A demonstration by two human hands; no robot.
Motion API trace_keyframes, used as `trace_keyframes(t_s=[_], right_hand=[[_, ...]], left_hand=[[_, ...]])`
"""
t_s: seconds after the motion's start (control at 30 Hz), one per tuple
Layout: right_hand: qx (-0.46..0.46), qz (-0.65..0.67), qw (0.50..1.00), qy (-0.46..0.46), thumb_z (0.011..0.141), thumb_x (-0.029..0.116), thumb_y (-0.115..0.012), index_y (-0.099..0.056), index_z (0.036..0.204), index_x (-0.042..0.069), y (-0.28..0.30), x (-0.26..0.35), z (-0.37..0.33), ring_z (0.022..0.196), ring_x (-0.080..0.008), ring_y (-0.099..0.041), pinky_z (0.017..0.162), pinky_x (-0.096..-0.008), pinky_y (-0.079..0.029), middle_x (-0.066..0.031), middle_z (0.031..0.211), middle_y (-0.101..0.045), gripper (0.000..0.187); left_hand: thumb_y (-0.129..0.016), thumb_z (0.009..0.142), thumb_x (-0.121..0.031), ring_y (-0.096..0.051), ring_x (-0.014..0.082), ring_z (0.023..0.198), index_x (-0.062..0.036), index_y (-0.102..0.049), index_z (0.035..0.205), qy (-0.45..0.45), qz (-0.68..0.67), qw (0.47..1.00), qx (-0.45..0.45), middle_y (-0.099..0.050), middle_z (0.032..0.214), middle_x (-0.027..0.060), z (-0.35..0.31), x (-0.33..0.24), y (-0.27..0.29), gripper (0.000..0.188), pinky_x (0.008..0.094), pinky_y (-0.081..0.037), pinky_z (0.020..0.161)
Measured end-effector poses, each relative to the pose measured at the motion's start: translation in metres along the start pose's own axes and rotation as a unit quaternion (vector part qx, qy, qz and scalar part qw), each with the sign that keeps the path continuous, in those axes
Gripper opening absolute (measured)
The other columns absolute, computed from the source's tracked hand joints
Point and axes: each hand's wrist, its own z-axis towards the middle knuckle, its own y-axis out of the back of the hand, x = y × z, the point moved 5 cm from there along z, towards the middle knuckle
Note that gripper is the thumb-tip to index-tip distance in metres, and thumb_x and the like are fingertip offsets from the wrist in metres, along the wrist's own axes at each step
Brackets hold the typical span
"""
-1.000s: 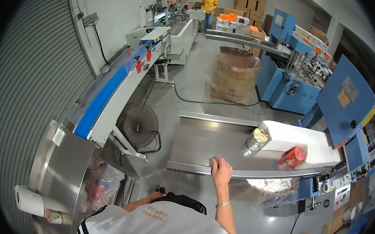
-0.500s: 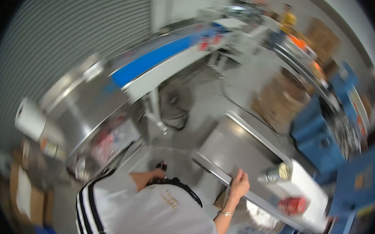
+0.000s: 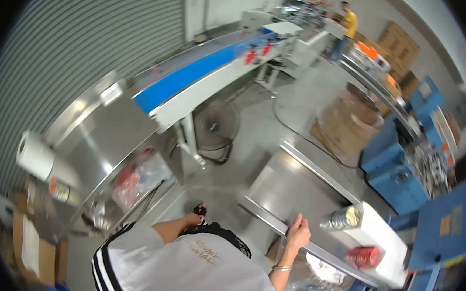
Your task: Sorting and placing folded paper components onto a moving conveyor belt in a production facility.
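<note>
My right hand (image 3: 298, 234) is at the near edge of a stainless steel table (image 3: 287, 187), its fingers curled and drawn together. Whether it grips the rim or holds something small cannot be made out. To its right on the table are a clear jar (image 3: 342, 218) with pale contents and a red can-like thing (image 3: 364, 257), both beside a long white block (image 3: 386, 237). My left hand (image 3: 191, 219) hangs low at my waist, touching no table. It is small in the picture and its fingers are not clear.
A conveyor with a blue belt (image 3: 194, 78) runs away at the far left; a round fan (image 3: 213, 125) stands beneath. Nearer left is another steel table (image 3: 95, 141) with a white roll (image 3: 33, 155). A large carton (image 3: 348, 124), blue machines (image 3: 398, 173) and a distant person (image 3: 349, 26) are on the right.
The view has steadied and is sharper, with only a slight shift. My right hand stays at the table edge, my left by my waist. The distant person appears slightly further left.
</note>
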Motion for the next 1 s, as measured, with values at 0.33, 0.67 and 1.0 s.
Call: trace_keyframes(t_s=[0.33, 0.67, 1.0], right_hand=[[0.000, 0.014, 1.000, -0.019, 0.089, 0.042, -0.047, -0.061, 0.071, 0.008, -0.003, -0.003, -0.003, 0.061, -0.0365, -0.059, 0.055, -0.0439, -0.045, -0.0162, 0.062, -0.059, 0.041], [-0.013, 0.008, 1.000, -0.005, 0.088, 0.038, -0.049, -0.060, 0.069, 0.006, 0.000, 0.005, -0.001, 0.060, -0.0363, -0.058, 0.053, -0.0435, -0.044, -0.0167, 0.062, -0.059, 0.039], [-0.041, -0.014, 0.999, 0.015, 0.089, 0.037, -0.048, -0.056, 0.062, 0.006, 0.003, 0.005, -0.002, 0.053, -0.0363, -0.056, 0.051, -0.0441, -0.044, -0.0167, 0.057, -0.057, 0.042]], left_hand=[[-0.039, 0.087, -0.041, -0.062, 0.0325, 0.081, -0.0094, -0.064, 0.086, -0.227, 0.046, 0.973, -0.001, -0.065, 0.085, 0.0129, -0.019, -0.025, 0.042, 0.041, 0.0401, -0.048, 0.071], [-0.060, 0.074, -0.044, -0.063, 0.0233, 0.072, -0.0051, -0.068, 0.079, -0.137, -0.115, 0.984, 0.018, -0.066, 0.074, 0.0112, -0.005, -0.012, 0.040, 0.040, 0.0341, -0.047, 0.071], [-0.059, 0.074, -0.045, -0.063, 0.0264, 0.078, -0.0053, -0.068, 0.082, -0.122, -0.086, 0.989, 0.020, -0.066, 0.080, 0.0141, -0.007, -0.004, 0.035, 0.041, 0.0355, -0.047, 0.074]])
